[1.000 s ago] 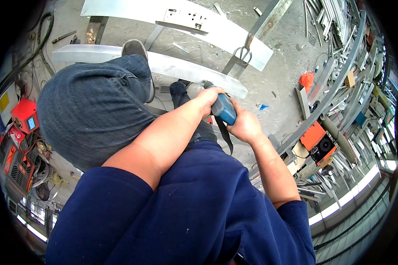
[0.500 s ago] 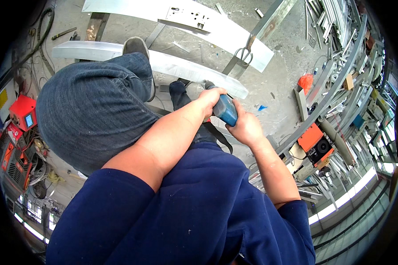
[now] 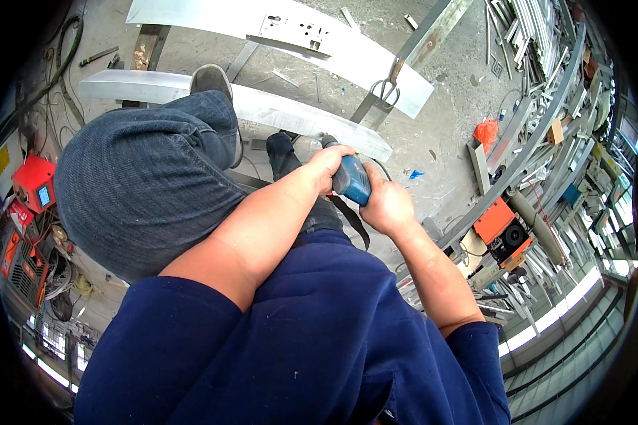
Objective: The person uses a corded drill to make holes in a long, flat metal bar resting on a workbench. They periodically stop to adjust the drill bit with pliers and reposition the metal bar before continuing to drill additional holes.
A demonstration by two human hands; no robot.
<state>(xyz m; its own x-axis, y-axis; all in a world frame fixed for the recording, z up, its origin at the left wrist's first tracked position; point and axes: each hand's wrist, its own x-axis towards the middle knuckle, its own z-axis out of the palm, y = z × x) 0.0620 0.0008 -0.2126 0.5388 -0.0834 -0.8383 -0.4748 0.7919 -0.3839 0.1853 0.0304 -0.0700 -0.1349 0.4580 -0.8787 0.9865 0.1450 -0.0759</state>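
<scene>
A blue handheld power tool [image 3: 351,183] with a dark grey front end is held in both hands. Fingers of my left hand [image 3: 326,167] are wrapped round its front part, while my right hand [image 3: 388,204] grips the rear of the body. The tool's tip points at the near edge of a long silver metal bar [image 3: 283,112], close to its right end. Whether the tip touches the bar I cannot tell. My shoe [image 3: 211,78] overlaps the bar farther left.
Beyond the bar lies a wide silver plate [image 3: 198,13] bearing a smaller plate with cutouts [image 3: 294,32]. Scissors [image 3: 385,92] rest at its right part. An orange bag [image 3: 485,133], an orange machine [image 3: 494,221] and metal offcuts [image 3: 524,35] lie right; a red machine [image 3: 34,183] stands left.
The view has shifted slightly, so the bar and plates sit a little farther left. Both hands and the tool have moved slightly left in the picture; their grip stays the same.
</scene>
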